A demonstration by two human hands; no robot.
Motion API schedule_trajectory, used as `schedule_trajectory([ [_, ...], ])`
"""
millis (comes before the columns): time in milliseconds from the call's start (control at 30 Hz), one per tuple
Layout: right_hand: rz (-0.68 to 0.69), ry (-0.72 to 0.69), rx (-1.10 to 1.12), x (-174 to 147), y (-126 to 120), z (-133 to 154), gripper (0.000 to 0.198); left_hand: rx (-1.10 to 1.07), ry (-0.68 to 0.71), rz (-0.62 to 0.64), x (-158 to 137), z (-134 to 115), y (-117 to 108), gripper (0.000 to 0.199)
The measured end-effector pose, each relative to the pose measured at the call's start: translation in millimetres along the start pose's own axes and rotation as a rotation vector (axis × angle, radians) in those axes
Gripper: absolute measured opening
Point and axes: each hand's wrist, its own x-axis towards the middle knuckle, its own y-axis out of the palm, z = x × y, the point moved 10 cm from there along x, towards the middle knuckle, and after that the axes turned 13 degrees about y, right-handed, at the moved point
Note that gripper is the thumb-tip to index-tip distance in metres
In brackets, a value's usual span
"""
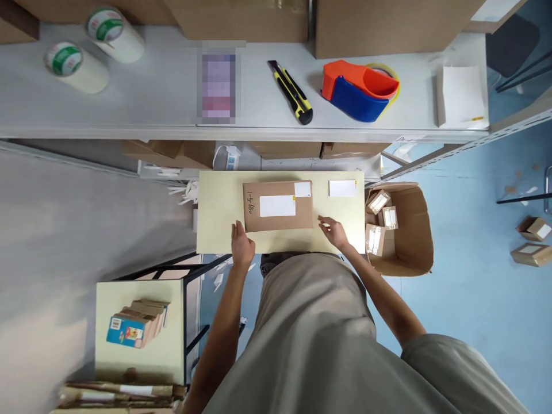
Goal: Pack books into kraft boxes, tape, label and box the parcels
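Note:
A brown cardboard box [278, 223] lies on the pale yellow table [219, 213] before me. It carries a large white label, a smaller one at its upper right corner and handwriting along its left end. My left hand [242, 244] is at the box's lower left corner, fingers stretched out; whether it touches the cardboard I cannot tell. Just off the right end, my right hand [333, 232] hovers with fingers loosely bent and apart, holding nothing visible. Above it on the table lies a white label pad [342, 188].
Along the shelf [159, 109] lie tape rolls [77, 68], a yellow-black utility knife [291, 93] and an orange-blue tape dispenser [356, 95]. An open carton [407, 238] with several small boxes stands right of the table. Blue packages [129, 330] lie on a side table at left.

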Motion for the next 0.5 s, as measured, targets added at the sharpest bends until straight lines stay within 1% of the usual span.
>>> schedule_trajectory([
  [67, -0.045, 0.061, 0.063, 14.3, -17.2, -19.2, 0.038, 0.003, 0.166, -0.044, 4.0, -37.9, 1.2, 0.089],
  [100, -0.079, 0.096, 0.093, 23.3, -27.9, -30.3, 0.042, -0.023, 0.262, -0.050, 6.7, -62.6, 9.1, 0.091],
  [133, -0.135, 0.138, 0.115, 32.8, -40.4, -42.4, 0.045, -0.063, 0.360, -0.045, 9.7, -89.6, 22.2, 0.089],
  [167, -0.199, 0.179, 0.136, 42.5, -53.4, -54.4, 0.047, -0.116, 0.440, -0.021, 13.1, -116.4, 41.3, 0.086],
  [200, -0.269, 0.218, 0.157, 51.8, -66.1, -65.7, 0.048, -0.180, 0.509, 0.021, 17.0, -142.8, 65.7, 0.081],
  [233, -0.336, 0.253, 0.177, 60.7, -77.5, -75.8, 0.048, -0.248, 0.551, 0.083, 21.9, -167.0, 95.3, 0.077],
  [267, -0.394, 0.285, 0.194, 69.4, -86.8, -84.2, 0.047, -0.315, 0.551, 0.156, 28.3, -186.7, 128.4, 0.074],
  [300, -0.436, 0.314, 0.204, 78.0, -93.1, -90.9, 0.047, -0.380, 0.497, 0.223, 36.8, -200.3, 162.9, 0.071],
  [367, -0.477, 0.380, 0.203, 94.8, -97.4, -100.8, 0.047, -0.475, 0.293, 0.324, 56.4, -211.8, 229.6, 0.068],
  [400, -0.488, 0.421, 0.196, 102.0, -96.5, -104.9, 0.047, -0.477, 0.187, 0.346, 66.1, -212.1, 257.4, 0.064],
  [433, -0.494, 0.462, 0.182, 108.3, -94.3, -108.3, 0.047, -0.445, 0.106, 0.338, 75.9, -210.9, 278.4, 0.061],
  [500, -0.498, 0.524, 0.152, 117.5, -87.6, -112.8, 0.046, -0.369, 0.014, 0.294, 93.1, -207.0, 304.7, 0.054],
])
